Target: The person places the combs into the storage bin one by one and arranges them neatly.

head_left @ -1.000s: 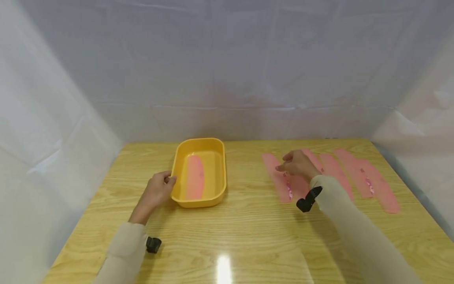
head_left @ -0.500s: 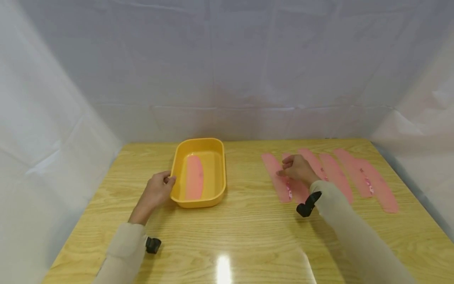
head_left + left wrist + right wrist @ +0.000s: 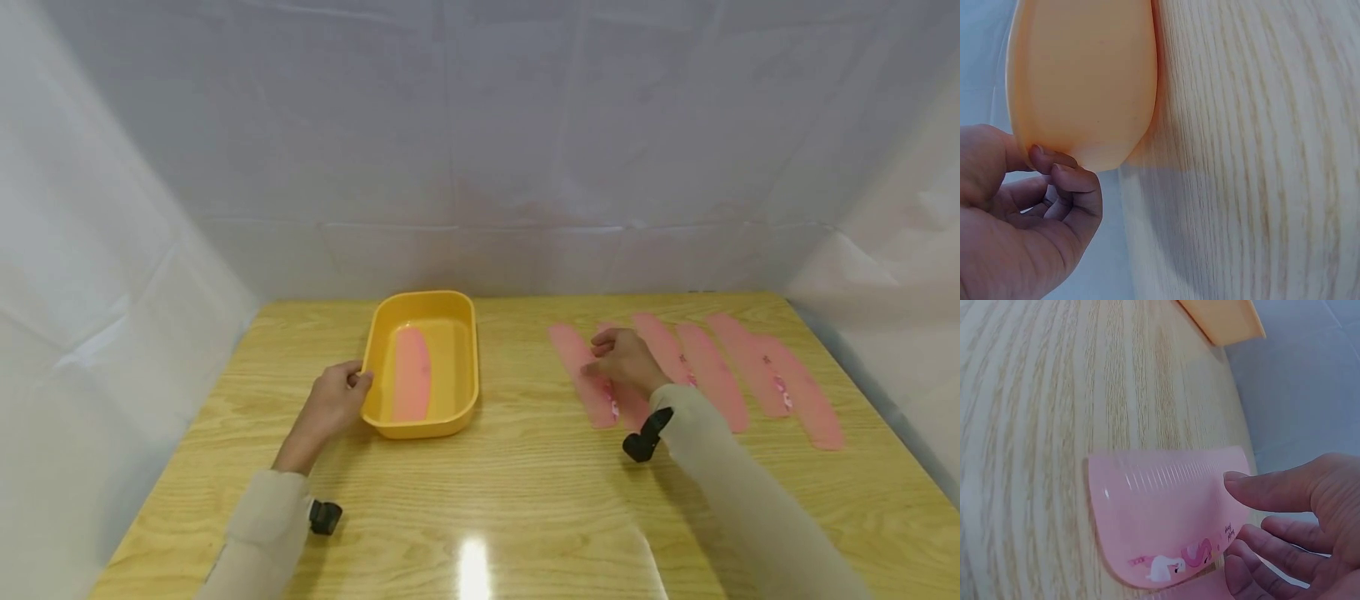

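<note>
In the head view, my left hand (image 3: 333,398) pinches the left rim of a yellow plastic tray (image 3: 420,431). The left wrist view has its thumb and fingers on the tray wall (image 3: 1091,75). One pink comb (image 3: 412,375) lies lengthwise inside. My right hand (image 3: 628,362) is at the leftmost comb (image 3: 570,348) of a row on the table. Up close, this comb (image 3: 1166,506) has fine teeth and a printed flamingo; the thumb sits on its toothed side and curled fingers on the opposite edge. A second comb (image 3: 1197,589) lies partly hidden beneath that hand.
More pink combs (image 3: 712,367) lie side by side to the right, some overlapping, with the outermost comb (image 3: 802,392) near the table's right side. Bare wood table (image 3: 517,467) separates the tray from the row. White sheeting (image 3: 525,167) hangs behind and at both sides.
My right hand has shifted slightly left and closed on the leftmost comb, whose far end has moved a little to the left. My left hand and the tray stay in place.
</note>
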Available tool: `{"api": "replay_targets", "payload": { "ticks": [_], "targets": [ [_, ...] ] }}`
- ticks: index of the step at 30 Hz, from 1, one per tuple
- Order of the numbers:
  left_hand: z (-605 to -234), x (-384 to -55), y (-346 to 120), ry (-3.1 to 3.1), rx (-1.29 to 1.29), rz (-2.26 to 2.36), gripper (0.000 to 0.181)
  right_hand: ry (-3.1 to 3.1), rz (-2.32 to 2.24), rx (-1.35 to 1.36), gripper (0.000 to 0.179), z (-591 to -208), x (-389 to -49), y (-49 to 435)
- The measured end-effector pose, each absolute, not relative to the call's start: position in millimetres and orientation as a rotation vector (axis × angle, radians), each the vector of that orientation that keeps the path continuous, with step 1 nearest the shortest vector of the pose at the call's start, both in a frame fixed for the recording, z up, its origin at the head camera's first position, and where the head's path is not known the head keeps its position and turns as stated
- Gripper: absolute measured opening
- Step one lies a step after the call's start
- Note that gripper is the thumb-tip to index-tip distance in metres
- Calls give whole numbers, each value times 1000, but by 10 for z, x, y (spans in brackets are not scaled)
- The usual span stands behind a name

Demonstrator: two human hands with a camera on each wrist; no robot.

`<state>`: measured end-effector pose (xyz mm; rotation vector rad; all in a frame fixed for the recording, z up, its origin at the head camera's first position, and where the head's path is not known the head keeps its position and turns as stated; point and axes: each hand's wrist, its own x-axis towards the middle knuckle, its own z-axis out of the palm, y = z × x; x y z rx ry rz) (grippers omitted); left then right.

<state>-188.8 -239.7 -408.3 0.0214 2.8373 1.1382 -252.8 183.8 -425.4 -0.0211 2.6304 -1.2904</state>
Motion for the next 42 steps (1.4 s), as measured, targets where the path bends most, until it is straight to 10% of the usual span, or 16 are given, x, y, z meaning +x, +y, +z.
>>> {"api": "replay_targets", "payload": {
  "ticks": [42],
  "targets": [
    [-4085,-1899,-2386,2838,-13,1147,30,2660,-1174,-234,70,-4263,-2544,1610]
  ]
}}
